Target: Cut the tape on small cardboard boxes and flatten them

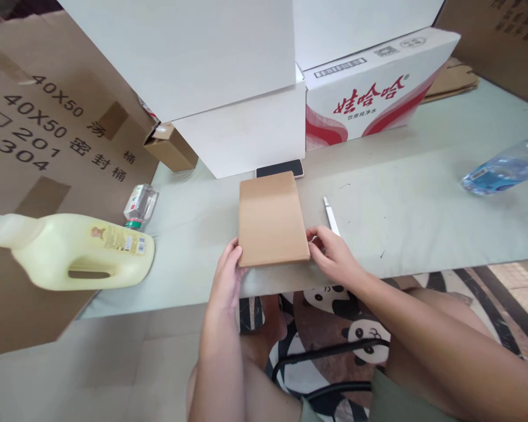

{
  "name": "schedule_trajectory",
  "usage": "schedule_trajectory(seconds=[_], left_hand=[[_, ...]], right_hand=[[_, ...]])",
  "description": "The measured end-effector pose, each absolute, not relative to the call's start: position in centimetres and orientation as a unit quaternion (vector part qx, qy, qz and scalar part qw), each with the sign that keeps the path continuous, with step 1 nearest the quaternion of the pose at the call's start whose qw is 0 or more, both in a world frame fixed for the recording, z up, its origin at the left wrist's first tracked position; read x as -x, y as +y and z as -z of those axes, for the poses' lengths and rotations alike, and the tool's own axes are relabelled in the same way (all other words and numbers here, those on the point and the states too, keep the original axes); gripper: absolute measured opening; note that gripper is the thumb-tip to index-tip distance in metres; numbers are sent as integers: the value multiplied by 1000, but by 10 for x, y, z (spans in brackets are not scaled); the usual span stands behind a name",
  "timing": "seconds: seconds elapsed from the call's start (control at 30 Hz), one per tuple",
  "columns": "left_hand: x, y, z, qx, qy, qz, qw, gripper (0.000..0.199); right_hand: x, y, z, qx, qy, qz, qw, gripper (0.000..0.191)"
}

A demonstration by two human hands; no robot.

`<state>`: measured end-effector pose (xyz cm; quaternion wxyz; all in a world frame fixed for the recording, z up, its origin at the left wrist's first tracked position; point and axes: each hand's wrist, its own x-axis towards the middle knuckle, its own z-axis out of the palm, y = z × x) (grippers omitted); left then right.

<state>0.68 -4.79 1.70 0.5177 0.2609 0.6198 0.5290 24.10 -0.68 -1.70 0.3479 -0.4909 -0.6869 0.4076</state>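
Our left hand (227, 274) grips the brown box (273, 220) at its near left corner, thumb against the edge. Our right hand (333, 252) has thumb and fingertips curled at the near right corner; we cannot tell if they pinch the card. The box sits between both hands, by the near side of the table (405, 193); whether it lies fully flat is unclear.

Risks, as we judge: uneven grip could skew the box or slip it off the near edge; a rightward sweep could knock the slim white tool (331, 217); a forward push could shove the phone-like slab (279, 168) just behind.

Writing: yellow jug (83, 249), label too small. Large brown carton (61, 58): "40X50 汤桶", "40X50 密封桶", "201", "304". Farther back, white carton (325, 108): red "娃哈哈", beneath it "饮用纯净水".
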Motion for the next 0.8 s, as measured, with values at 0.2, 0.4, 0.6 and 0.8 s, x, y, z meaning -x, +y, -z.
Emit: schedule_trajectory(seconds=[0.2,0.4,0.6,0.8], left_hand=[[-7,-48,-17,-265,622,-525,516,45],[-8,-48,-18,-267,625,-522,516,43],[-8,-48,-19,-271,627,-522,511,43],[-8,-48,-18,-263,620,-528,517,45]], right_hand=[[-240,-7,16,493,-686,-403,352,15],[-241,-7,15,493,-688,-403,348,15],[-241,-8,15,491,-688,-403,351,14],[-241,-8,15,492,-690,-403,347,14]])
